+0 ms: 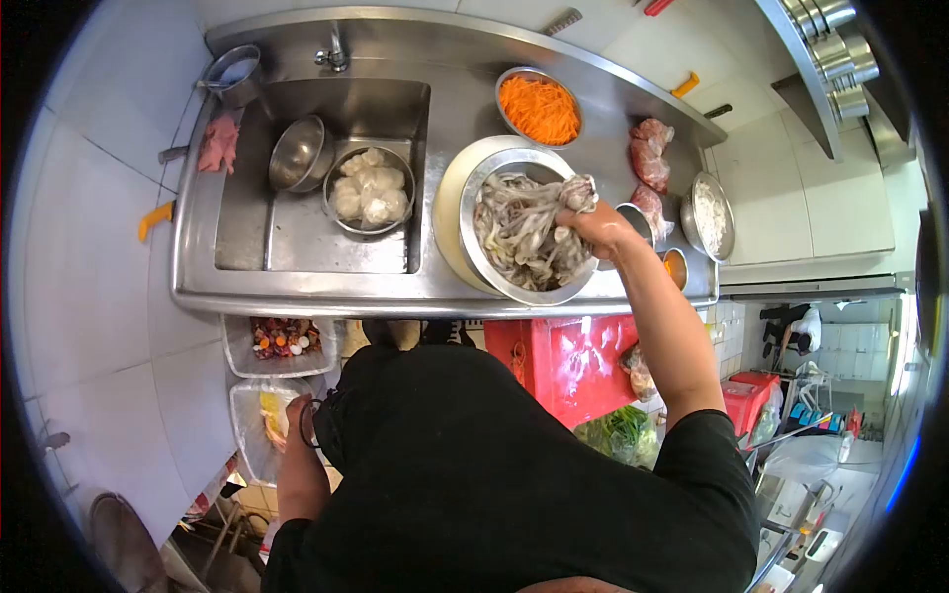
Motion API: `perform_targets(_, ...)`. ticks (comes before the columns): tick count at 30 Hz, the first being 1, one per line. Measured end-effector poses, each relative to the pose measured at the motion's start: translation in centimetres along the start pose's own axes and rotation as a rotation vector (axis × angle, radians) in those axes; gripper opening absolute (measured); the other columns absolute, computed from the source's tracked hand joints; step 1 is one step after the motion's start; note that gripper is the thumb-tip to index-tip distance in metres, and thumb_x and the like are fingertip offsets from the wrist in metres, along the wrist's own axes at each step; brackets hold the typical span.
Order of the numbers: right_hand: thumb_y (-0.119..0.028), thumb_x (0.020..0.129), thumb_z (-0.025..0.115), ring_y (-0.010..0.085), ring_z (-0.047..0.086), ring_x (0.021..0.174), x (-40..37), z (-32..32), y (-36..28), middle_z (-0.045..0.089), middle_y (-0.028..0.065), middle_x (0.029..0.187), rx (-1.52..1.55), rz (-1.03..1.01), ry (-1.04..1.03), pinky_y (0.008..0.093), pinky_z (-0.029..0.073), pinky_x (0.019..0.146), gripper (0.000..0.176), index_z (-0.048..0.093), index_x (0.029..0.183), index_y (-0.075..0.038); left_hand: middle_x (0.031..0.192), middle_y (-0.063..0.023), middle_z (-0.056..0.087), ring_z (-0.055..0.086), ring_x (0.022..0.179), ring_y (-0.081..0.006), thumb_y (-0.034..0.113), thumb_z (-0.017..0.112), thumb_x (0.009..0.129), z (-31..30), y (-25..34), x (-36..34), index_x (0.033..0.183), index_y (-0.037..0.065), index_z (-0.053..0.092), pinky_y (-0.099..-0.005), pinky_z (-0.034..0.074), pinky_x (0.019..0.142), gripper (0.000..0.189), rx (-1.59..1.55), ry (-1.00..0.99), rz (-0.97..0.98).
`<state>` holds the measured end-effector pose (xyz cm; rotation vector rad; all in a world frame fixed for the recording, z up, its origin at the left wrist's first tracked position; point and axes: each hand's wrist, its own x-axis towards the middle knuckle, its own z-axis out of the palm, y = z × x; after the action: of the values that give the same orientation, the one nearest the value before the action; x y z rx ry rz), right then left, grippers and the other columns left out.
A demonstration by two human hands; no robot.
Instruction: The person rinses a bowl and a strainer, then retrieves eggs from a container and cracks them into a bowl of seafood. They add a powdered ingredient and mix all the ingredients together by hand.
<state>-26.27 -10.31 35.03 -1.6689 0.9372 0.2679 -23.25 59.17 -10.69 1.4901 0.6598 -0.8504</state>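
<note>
My right hand (598, 229) is closed around a bunch of grey-white squid (519, 222), which looks like tentacles. The bunch lies in a wide steel bowl (476, 259), its gripped end lifted at the right side of the bowl. Under the bowl is a round, pale cutting board (447, 212) on the steel counter. Down at my left side, my left hand (297, 410) hangs by a lined bin (240, 420) with something yellow inside. A dark band circles that wrist, and its fingers are too small and partly hidden to read.
In the sink (326, 247) sit an empty-looking bowl (301, 153) and a pot of pale bagged lumps (371, 188). Shredded carrot (539, 109) fills a bowl behind. Bagged red meat (650, 158) and a bowl of white food (710, 212) stand right. A red crate (563, 366) is below.
</note>
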Motion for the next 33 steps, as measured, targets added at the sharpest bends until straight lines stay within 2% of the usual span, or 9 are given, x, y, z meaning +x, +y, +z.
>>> perform_targets(7, -0.031, 0.093, 0.072, 0.0309, 0.069, 0.102, -1.1, 3.3, 0.3, 0.064, 0.0247, 0.120, -0.013, -0.039, 0.065, 0.0409, 0.058, 0.082, 0.058, 0.053, 0.139, -0.003, 0.076, -0.0008, 0.062, 0.058, 0.063, -0.0142, 0.016, 0.069, 0.092, 1.0, 0.8, -0.6, 0.093, 0.005, 0.073, -0.0304, 0.048, 0.057, 0.012, 0.086, -0.015, 0.072)
perform_targets(9, -0.037, 0.091, 0.073, 0.0436, 0.062, 0.121, 0.6, 4.7, 2.6, 0.047, 0.0369, 0.142, -0.976, -0.601, 0.086, 0.0464, 0.053, 0.100, 0.073, 0.044, 0.151, -0.007, 0.076, -0.0006, 0.062, 0.058, 0.063, -0.0142, 0.017, 0.069, 0.092, 1.5, 1.5, -0.6, 0.092, 0.006, 0.072, -0.0304, 0.048, 0.057, 0.012, 0.056, -0.019, 0.120)
perform_targets(10, -0.040, 0.090, 0.072, 0.0508, 0.055, 0.129, -0.6, 5.6, 2.2, 0.027, 0.0400, 0.155, -0.984, -0.358, -0.018, 0.0486, 0.050, 0.106, 0.081, 0.038, 0.156, -0.010, 0.076, -0.0003, 0.061, 0.057, 0.062, -0.0143, 0.018, 0.069, 0.092, 1.7, 1.8, -0.6, 0.090, 0.007, 0.071, -0.0304, 0.047, 0.057, 0.012, 0.031, -0.026, 0.167)
perform_targets(13, -0.043, 0.088, 0.072, 0.0497, 0.056, 0.128, 3.3, 8.5, 2.5, 0.021, 0.0391, 0.159, -1.219, -0.067, -0.154, 0.0472, 0.050, 0.106, 0.080, 0.041, 0.154, -0.010, 0.076, -0.0004, 0.060, 0.057, 0.062, -0.0146, 0.019, 0.069, 0.093, 4.4, 4.5, -3.8, 0.089, 0.008, 0.070, -0.0305, 0.047, 0.056, 0.012, 0.096, 0.162, 0.028)
perform_targets(18, -0.029, 0.080, 0.072, 0.0327, 0.070, 0.112, 8.3, 10.3, 5.0, 0.074, 0.0208, 0.114, -1.357, -0.012, -0.103, 0.0428, 0.056, 0.096, 0.041, 0.076, 0.111, -0.002, 0.079, -0.0029, 0.064, 0.059, 0.063, -0.0166, 0.017, 0.069, 0.092, 1.8, -0.1, 0.4, 0.099, 0.005, 0.071, -0.0327, 0.049, 0.056, 0.014, -0.012, 0.095, 0.034)
perform_targets(23, -0.027, 0.081, 0.072, 0.0361, 0.068, 0.117, 10.7, 8.4, 4.8, 0.069, 0.0252, 0.123, -1.156, -0.024, -0.055, 0.0445, 0.056, 0.095, 0.049, 0.071, 0.119, 0.004, 0.083, -0.0052, 0.067, 0.062, 0.065, -0.0202, 0.014, 0.069, 0.091, 0.8, -2.8, 0.4, 0.106, 0.001, 0.071, -0.0341, 0.053, 0.060, 0.020, -0.064, -0.038, 0.129)
perform_targets(26, -0.031, 0.082, 0.073, 0.0339, 0.065, 0.115, 6.5, 6.1, 0.7, 0.061, 0.0280, 0.133, -0.712, 0.045, -0.013, 0.0439, 0.058, 0.089, 0.069, 0.056, 0.138, 0.005, 0.083, -0.0061, 0.067, 0.063, 0.067, -0.0216, 0.012, 0.066, 0.092, 0.3, -3.5, -0.3, 0.105, 0.000, 0.071, -0.0350, 0.054, 0.061, 0.018, 0.148, -0.123, 0.608)
perform_targets(29, -0.024, 0.080, 0.072, 0.0245, 0.069, 0.092, 3.3, 2.1, -2.3, 0.070, 0.0180, 0.110, -0.698, -0.036, -0.133, 0.0363, 0.059, 0.078, 0.059, 0.062, 0.133, 0.000, 0.083, -0.0067, 0.068, 0.065, 0.069, -0.0226, 0.011, 0.065, 0.092, -0.5, -4.2, -2.4, 0.105, 0.000, 0.071, -0.0356, 0.054, 0.062, 0.018, 0.308, -0.168, 0.899)
perform_targets(33, -0.011, 0.081, 0.068, 0.0118, 0.065, 0.078, 1.7, -2.5, -1.3, 0.072, 0.0044, 0.096, -0.401, -0.146, -0.169, 0.0262, 0.054, 0.070, 0.048, 0.064, 0.128, 0.000, 0.082, -0.0050, 0.067, 0.063, 0.068, -0.0215, 0.016, 0.065, 0.093, -2.2, -4.1, -4.1, 0.104, 0.005, 0.072, -0.0353, 0.051, 0.060, 0.018, 0.242, -0.089, 0.448)
